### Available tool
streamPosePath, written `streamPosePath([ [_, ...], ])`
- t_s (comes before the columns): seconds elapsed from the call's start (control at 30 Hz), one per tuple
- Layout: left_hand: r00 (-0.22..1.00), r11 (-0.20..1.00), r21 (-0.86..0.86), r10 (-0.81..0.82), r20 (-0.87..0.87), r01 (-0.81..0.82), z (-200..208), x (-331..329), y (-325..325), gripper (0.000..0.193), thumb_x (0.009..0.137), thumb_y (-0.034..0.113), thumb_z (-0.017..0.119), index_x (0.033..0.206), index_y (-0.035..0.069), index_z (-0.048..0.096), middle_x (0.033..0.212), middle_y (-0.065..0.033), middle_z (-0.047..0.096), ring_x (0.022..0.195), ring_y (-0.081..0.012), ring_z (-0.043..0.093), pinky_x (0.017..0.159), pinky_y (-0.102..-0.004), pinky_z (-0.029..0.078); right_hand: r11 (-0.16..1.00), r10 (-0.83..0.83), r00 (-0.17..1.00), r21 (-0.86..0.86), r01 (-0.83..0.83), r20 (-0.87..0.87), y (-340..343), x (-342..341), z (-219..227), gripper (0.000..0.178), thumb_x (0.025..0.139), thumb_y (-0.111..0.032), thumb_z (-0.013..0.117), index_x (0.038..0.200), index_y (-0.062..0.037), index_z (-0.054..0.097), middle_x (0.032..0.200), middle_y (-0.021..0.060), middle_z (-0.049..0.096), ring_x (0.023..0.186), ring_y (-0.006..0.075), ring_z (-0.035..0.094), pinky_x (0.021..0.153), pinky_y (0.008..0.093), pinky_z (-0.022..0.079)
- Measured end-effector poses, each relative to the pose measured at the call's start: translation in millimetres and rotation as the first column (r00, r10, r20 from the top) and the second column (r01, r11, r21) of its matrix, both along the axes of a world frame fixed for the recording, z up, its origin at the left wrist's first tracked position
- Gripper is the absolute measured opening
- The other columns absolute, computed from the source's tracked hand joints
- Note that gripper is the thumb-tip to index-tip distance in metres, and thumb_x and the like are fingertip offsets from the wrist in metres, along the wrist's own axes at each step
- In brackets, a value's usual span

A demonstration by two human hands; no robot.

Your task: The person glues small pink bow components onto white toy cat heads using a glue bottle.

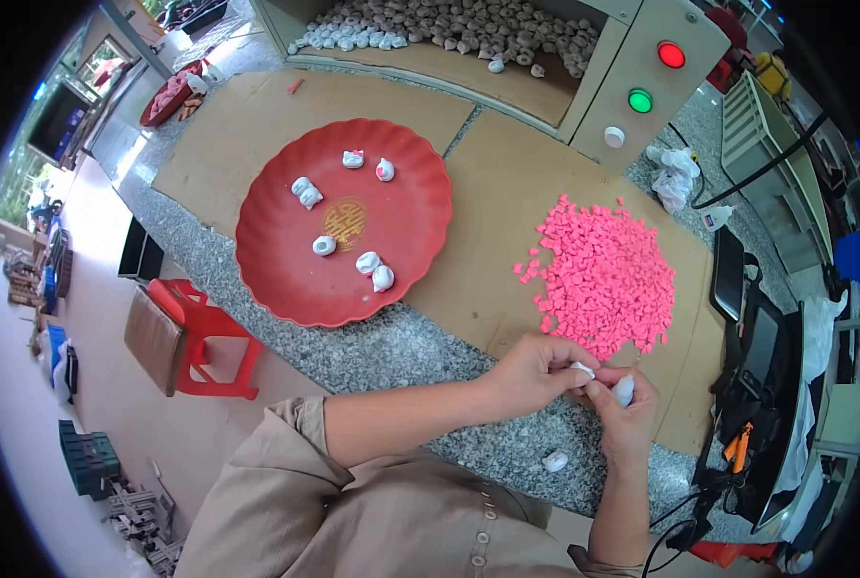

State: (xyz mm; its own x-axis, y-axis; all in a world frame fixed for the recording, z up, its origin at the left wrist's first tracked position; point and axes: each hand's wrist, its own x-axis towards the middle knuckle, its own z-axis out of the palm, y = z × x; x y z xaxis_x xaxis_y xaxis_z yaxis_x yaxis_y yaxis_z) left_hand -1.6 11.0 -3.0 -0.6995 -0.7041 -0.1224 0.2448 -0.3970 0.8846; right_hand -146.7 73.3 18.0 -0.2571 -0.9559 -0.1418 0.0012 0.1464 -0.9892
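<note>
My left hand (536,374) pinches a small white figurine (582,370) between thumb and fingertips. My right hand (626,409) meets it there, its fingers curled round a rounded white piece (624,390) whose kind I cannot make out. Both hands are just below a heap of small bright pink pieces (608,275) spread on cardboard. On the left, a red scalloped plate (281,279) with a gold emblem carries several small white figurines (353,159), some with pink marks. One more white figurine (554,460) lies on the granite close to my body.
Flattened cardboard (483,231) covers much of the granite worktop (353,361). Behind it stands a metal cabinet (632,125) with red and green lights, its shelf full of small pale pieces (507,29). Dark devices and cables (753,385) crowd the right edge. A red stool (208,337) is at left.
</note>
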Motion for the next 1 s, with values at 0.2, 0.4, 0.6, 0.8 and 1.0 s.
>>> streamPosePath([
  [0.2,1.0,1.0,-0.001,-0.004,-0.004,0.004,2.9,-1.4,2.7,0.016,0.083,0.002,0.048,0.097,-0.002,0.053,0.087,-0.007,0.058,0.079,-0.0125,0.056,0.071,-0.0246,0.047,1.0,-0.016,0.999,0.02,0.017,-0.031,2.7,0.7,3.2,0.011,0.07,0.0,0.063,0.079,0.0017,0.057,0.076,0.0036,0.057,0.067,0.0074,0.051,0.061,0.0201,0.042],
  [0.4,0.872,0.83,-0.343,0.486,0.06,-0.439,41.8,32.3,-19.0,0.017,0.081,0.007,0.054,0.096,0.0,0.054,0.083,-0.0018,0.057,0.075,-0.0065,0.054,0.066,-0.0199,0.044,0.996,-0.065,0.987,0.065,0.056,0.145,0.0,-7.9,9.5,0.018,0.075,-0.008,0.058,0.091,-0.001,0.054,0.063,-0.0011,0.048,0.057,0.0068,0.047,0.049,0.02,0.039],
  [0.6,0.185,0.447,-0.889,0.87,0.457,0.095,78.9,121.8,-82.5,0.017,0.075,0.011,0.054,0.09,0.004,0.057,0.082,-0.0139,0.058,0.075,-0.0266,0.057,0.068,-0.033,0.045,0.999,-0.048,0.939,0.036,0.038,0.342,-9.1,-11.0,12.8,0.018,0.08,-0.012,0.048,0.095,-0.0059,0.041,0.073,0.0031,0.048,0.06,0.0103,0.05,0.052,0.025,0.046],
  [0.8,0.25,0.133,-0.88,0.93,0.27,0.455,59.8,112.7,-75.3,0.017,0.074,0.01,0.053,0.089,0.005,0.058,0.094,-0.0154,0.056,0.084,-0.0302,0.054,0.072,-0.0376,0.043,0.998,-0.003,0.968,-0.067,0.021,0.252,-2.5,-18.9,10.7,0.03,0.078,-0.015,0.058,0.105,-0.0049,0.048,0.08,0.0021,0.054,0.063,0.0084,0.053,0.05,0.0212,0.044],
  [1.0,0.694,0.379,-0.749,0.299,0.654,0.543,48.9,21.9,61.2,0.033,0.073,0.031,0.058,0.094,0.007,0.054,0.07,-0.0105,0.053,0.066,-0.0249,0.057,0.055,-0.0347,0.047,0.988,-0.06,0.913,-0.107,0.113,0.403,2.5,-27.2,14.1,0.025,0.084,-0.02,0.05,0.105,-0.007,0.046,0.074,0.0035,0.053,0.054,0.0073,0.049,0.041,0.017,0.035],
])
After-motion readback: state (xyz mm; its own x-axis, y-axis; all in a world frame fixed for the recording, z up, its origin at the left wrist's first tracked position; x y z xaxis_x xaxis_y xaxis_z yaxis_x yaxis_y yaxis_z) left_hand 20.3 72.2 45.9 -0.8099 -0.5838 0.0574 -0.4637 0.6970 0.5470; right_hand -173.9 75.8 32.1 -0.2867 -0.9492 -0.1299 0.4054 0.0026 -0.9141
